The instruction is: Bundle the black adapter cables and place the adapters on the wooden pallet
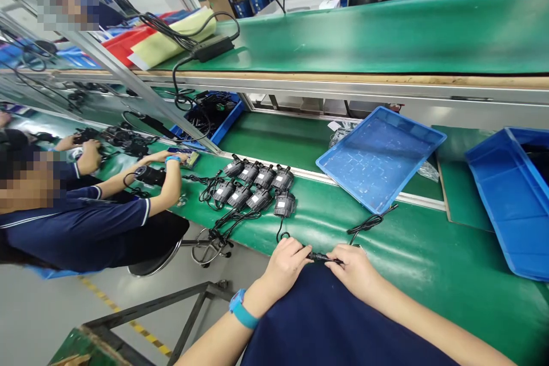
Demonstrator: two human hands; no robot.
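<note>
Close to my body, at the bench's front edge, my left hand (286, 263) pinches one end of a black cable connector (318, 256). The other end is gripped by the fingers of my right hand (354, 267), so the connector spans the gap between them. A black pump-like unit (285, 204) sits just beyond my left hand, its cord running down toward that hand. Beyond my right hand lies a bundled black cable (365, 224), with a strand leading back toward it. Several similar black units (249, 184) stand in rows to the left, their cords bunched in front.
A blue tray (381, 154) leans at the back of the green bench (463, 297); a blue bin (506, 200) stands at right. Another blue bin (229, 123) holds black cables. A co-worker (98, 223) sits at left. Overhead runs a green shelf (386, 40).
</note>
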